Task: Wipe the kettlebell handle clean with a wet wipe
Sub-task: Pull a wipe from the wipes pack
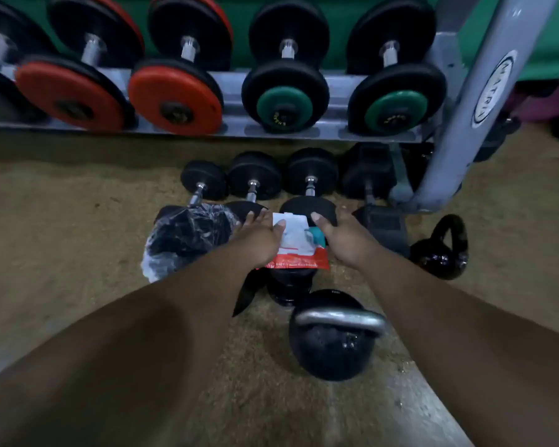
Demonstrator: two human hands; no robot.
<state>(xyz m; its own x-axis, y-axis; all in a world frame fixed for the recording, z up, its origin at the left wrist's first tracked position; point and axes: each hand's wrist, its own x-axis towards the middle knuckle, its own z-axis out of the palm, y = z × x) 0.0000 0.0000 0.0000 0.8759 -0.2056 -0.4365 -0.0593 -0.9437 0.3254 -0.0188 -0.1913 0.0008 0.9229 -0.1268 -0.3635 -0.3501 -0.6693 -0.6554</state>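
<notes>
A black kettlebell with a worn grey handle stands on the floor close to me, between my forearms. Beyond it a white and red pack of wet wipes rests on top of another black weight. My left hand lies on the pack's left side, thumb pressed on its top. My right hand reaches to the pack's right edge, thumb extended, fingers apart, beside a teal patch on the pack. No loose wipe is visible.
A second kettlebell stands to the right. A plastic-wrapped black object lies left of the pack. Several small dumbbells line the floor under a grey rack loaded with red and green dumbbells. The floor is brown carpet.
</notes>
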